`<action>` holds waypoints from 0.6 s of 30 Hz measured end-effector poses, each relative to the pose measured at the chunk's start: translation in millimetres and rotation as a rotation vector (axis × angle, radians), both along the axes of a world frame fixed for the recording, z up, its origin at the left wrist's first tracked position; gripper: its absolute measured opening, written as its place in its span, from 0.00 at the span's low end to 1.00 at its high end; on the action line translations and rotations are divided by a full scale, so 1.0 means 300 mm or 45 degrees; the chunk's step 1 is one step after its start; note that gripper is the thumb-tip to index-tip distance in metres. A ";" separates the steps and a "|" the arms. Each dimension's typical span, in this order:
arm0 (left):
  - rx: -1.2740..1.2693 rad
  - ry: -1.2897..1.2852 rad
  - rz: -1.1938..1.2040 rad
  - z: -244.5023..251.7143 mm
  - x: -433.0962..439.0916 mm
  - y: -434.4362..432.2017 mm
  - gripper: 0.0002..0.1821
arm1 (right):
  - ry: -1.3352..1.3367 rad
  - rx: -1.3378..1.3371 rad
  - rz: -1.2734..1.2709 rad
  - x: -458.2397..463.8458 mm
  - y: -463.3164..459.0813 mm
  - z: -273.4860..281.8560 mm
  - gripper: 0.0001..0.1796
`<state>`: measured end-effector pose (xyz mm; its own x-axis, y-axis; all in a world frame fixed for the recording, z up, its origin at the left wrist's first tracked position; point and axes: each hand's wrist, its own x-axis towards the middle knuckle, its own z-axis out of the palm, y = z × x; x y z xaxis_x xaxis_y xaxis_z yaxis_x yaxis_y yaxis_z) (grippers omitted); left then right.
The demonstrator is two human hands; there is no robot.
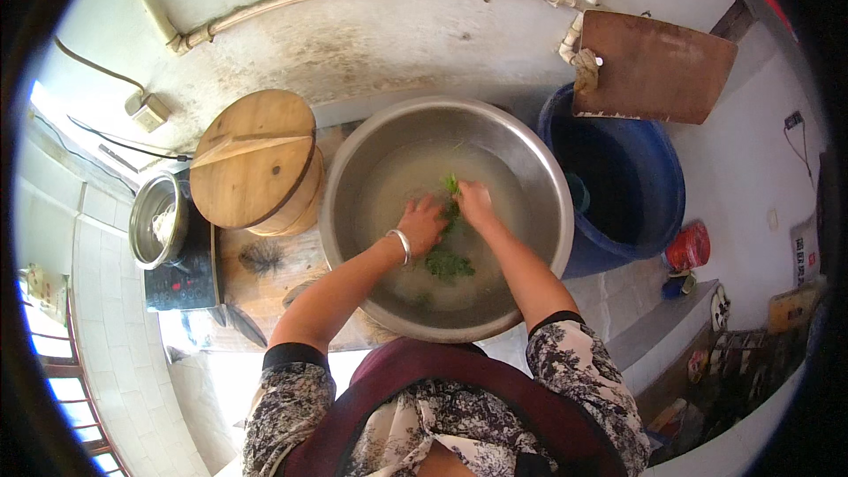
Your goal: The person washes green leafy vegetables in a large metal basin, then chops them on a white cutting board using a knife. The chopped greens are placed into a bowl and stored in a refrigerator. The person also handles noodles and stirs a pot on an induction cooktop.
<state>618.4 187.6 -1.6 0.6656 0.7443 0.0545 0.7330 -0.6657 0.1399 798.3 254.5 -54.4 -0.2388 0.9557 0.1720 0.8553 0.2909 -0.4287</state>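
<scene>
A large stainless steel basin (344, 146) of cloudy water stands before me. My right hand (476, 204) is closed around a bunch of leafy green vegetables (451, 183), whose bright green end pokes out past the fingers. Beside it, my left hand (423, 225), with a silver bangle at the wrist, rests at the water with its fingers spread. Its thumb side touches the same greens. Another clump of dark leaves (449, 265) floats nearer to me. Parts of the greens are hidden under my hands.
Left of the basin, a wooden bucket with a round wooden lid (255, 159) stands on the wooden table (265, 258). Past it, a metal pot (136, 225) sits on an induction cooker (182, 281). On the right, a brown board (656, 69) partly covers a blue barrel (672, 179) near a red bucket (688, 247).
</scene>
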 end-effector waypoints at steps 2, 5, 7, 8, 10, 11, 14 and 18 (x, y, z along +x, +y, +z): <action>-0.085 0.340 -0.129 0.005 0.004 -0.017 0.20 | -0.308 -0.020 0.122 0.004 -0.031 -0.033 0.07; -0.490 0.431 0.049 0.036 0.012 0.000 0.20 | -0.292 -0.302 0.062 0.004 -0.054 0.026 0.08; -0.834 0.139 0.362 0.081 0.000 0.044 0.21 | 0.080 -0.445 0.079 0.010 -0.039 0.141 0.07; -0.725 -0.175 0.418 0.107 -0.015 0.049 0.22 | 0.240 -0.526 0.084 0.014 -0.033 0.213 0.07; -0.473 -0.888 0.341 0.175 -0.011 0.072 0.23 | 0.459 -0.588 0.148 0.028 -0.045 0.375 0.10; -0.371 -1.177 0.254 0.214 0.004 0.082 0.25 | 0.611 -0.602 0.222 0.030 -0.053 0.456 0.11; -0.923 -1.789 -0.089 0.362 0.064 0.107 0.27 | 0.907 -0.635 0.223 0.004 -0.067 0.663 0.09; -0.854 -1.615 -0.156 0.554 0.082 0.135 0.24 | 1.055 -0.525 0.362 0.008 -0.081 0.857 0.11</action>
